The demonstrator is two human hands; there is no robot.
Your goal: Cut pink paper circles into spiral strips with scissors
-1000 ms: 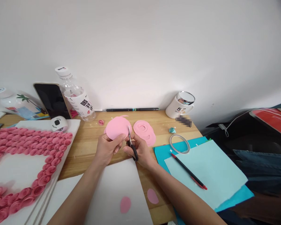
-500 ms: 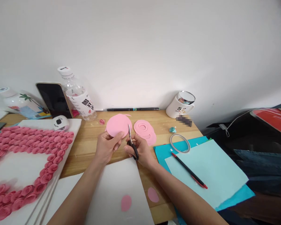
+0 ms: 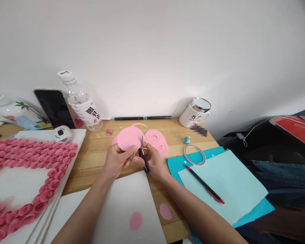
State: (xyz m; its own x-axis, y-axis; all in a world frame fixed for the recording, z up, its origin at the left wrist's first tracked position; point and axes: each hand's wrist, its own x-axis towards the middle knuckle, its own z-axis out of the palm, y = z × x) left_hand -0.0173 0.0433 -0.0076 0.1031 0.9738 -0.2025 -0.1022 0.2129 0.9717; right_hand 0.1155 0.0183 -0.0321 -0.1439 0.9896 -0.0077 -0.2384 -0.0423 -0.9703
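Pinched between the thumb and fingers of my left hand (image 3: 119, 159) is a round piece of pink paper (image 3: 129, 137). My right hand (image 3: 152, 159) grips black-handled scissors (image 3: 144, 157), whose blades point up at the paper's right edge. A thin pink strip (image 3: 139, 124) curls behind the disc. On the table just right of the blades lie pink paper spirals (image 3: 156, 140), stacked together. One small rolled pink paper rose (image 3: 109, 132) sits to the left of the disc.
A white board with rows of pink paper roses (image 3: 38, 154) fills the left. Behind stand a phone (image 3: 53, 106), a bottle (image 3: 85, 108) and a mug (image 3: 193, 113). Blue paper (image 3: 264, 210), a tape roll (image 3: 195, 155) and a black pen (image 3: 204, 184) lie right.
The pink disc has turned and tilted in my left hand, and the strip curling behind it shows longer. The scissor blades stand more upright. The whole view has shifted slightly.
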